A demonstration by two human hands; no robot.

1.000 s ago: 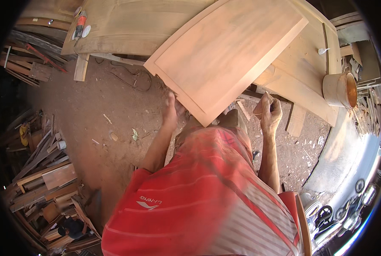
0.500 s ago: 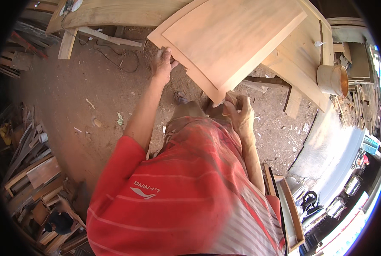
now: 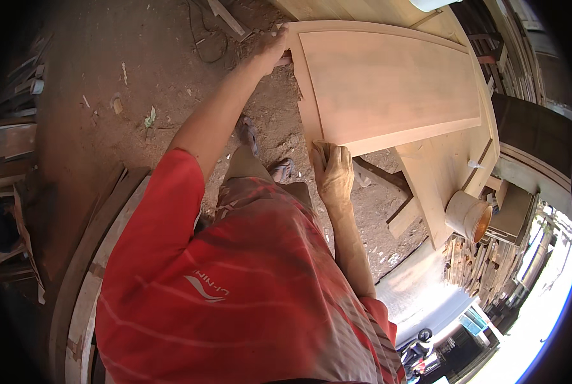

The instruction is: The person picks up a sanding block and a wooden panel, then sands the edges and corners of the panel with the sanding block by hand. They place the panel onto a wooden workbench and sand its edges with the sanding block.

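Observation:
A pale wooden panel [image 3: 388,83] with a raised centre field and one curved edge lies across a wooden workbench top [image 3: 446,160]. My left hand [image 3: 272,50] is closed on the panel's far left corner, its fingers partly hidden at the edge. At the near left corner my right hand [image 3: 334,174] is closed, fingers curled over a small folded brown piece [image 3: 322,151] that looks like sandpaper. That piece rests against the panel's edge, and the fingers cover most of it.
A round pale bucket [image 3: 468,214] stands on the bench's right part, near a small white nozzle [image 3: 474,164]. Wood offcuts [image 3: 478,262] are heaped at the right. A loose board [image 3: 228,18] and a cable [image 3: 199,41] lie on the dirt floor. Long boards [image 3: 100,269] stand at my left.
The view has turned to the right. The panel now lies flatter on the bench, farther right. My left hand has shifted to its far corner, and my right hand presses closer to the near corner.

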